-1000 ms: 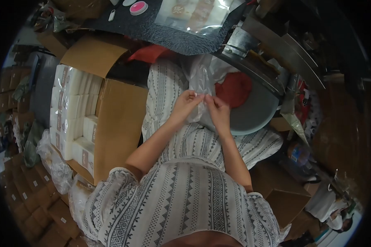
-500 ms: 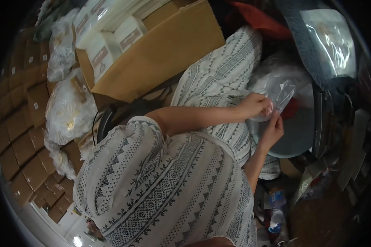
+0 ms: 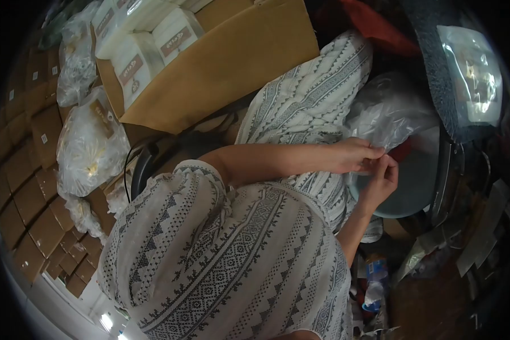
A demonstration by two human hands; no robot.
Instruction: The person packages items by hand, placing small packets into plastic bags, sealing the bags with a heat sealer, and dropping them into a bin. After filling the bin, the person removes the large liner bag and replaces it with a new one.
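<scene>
A crumpled clear plastic bag lies over a grey-blue tub beside my lap, and its near edge comes down to my fingers. My left hand reaches across from the left, thumb and fingers pinched at that edge. Just below it, my right hand is bent upward with its fingertips pressed together at the same spot. The two hands almost touch. The fine detail between the fingertips is too small to make out. Something red shows inside the tub, partly behind the bag.
An open cardboard box with white packs stands ahead on the left. Stuffed clear bags and stacked brown cartons line the left. A shiny clear packet rests at upper right; a bottle is at lower right.
My left hand has turned flatter, its thumb now pointing right at the bag's edge. My right hand has curled closer to it. The view has shifted slightly.
</scene>
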